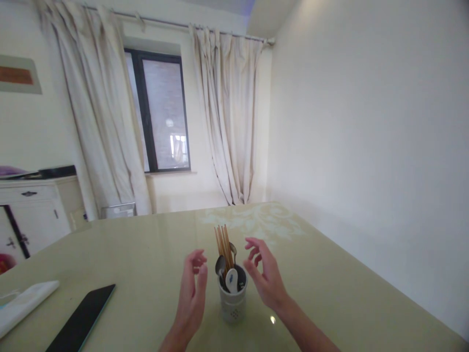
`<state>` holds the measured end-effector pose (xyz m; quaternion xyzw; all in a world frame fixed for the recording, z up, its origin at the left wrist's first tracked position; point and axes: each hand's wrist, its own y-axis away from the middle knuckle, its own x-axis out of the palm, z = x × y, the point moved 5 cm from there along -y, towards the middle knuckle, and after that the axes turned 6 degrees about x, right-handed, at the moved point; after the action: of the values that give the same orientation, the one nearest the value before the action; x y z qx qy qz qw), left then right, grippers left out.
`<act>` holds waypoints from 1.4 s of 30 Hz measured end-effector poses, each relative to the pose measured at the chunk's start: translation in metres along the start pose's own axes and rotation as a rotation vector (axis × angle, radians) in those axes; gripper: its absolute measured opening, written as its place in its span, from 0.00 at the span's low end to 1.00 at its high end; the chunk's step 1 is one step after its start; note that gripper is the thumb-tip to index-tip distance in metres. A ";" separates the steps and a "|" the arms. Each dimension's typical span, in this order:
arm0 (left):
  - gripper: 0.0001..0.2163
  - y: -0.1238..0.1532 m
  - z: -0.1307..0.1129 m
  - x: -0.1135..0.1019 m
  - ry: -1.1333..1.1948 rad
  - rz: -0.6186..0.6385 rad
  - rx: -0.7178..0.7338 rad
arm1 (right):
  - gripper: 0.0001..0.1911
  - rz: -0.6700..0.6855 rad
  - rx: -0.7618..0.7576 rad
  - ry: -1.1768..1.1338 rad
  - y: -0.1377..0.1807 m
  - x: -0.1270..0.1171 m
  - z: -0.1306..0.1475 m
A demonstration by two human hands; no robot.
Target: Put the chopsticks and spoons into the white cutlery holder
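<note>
A light grey utensil holder point(233, 309) with small holes in its side stands upright on the table. Several wooden chopsticks point(224, 244) lean in it, with metal spoons point(220, 265), a white ceramic spoon point(232, 280) with a blue mark, and what looks like a fork point(241, 285). To the left of the holder is my left hand point(192, 286), its fingers curved, apart and holding nothing. On the other side my right hand point(266, 274) is likewise curved and open. Neither hand touches the holder or the utensils.
The pale green glossy table point(146, 264) has a floral pattern at its far end. A black tablet-like slab point(84, 318) and a white flat object point(27, 303) lie at the left. A wall point(366, 146) borders the right side. Behind stand curtains point(234, 112) and a white cabinet point(40, 210).
</note>
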<state>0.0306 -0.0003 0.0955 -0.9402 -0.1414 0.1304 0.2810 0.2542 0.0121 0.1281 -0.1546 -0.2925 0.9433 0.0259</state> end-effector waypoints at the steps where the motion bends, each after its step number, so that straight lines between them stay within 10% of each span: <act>1: 0.26 0.010 0.010 0.008 0.012 0.083 -0.037 | 0.34 0.026 0.028 -0.025 0.011 0.007 -0.018; 9: 0.32 0.029 0.033 0.030 0.043 0.311 -0.092 | 0.56 0.202 0.151 -0.218 0.040 0.047 -0.056; 18: 0.30 0.025 0.048 0.034 -0.031 0.306 -0.115 | 0.40 0.102 0.097 -0.075 0.037 0.045 -0.050; 29: 0.17 0.016 0.057 0.026 -0.373 0.340 -0.005 | 0.32 -0.273 0.154 0.270 0.003 -0.021 -0.097; 42: 0.13 0.000 0.092 0.029 -0.635 0.293 -0.226 | 0.42 -0.609 0.059 0.512 -0.003 -0.063 -0.135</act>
<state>0.0278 0.0554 0.0163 -0.8882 -0.0990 0.4382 0.0960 0.3552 0.0794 0.0423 -0.2900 -0.2819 0.8315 0.3808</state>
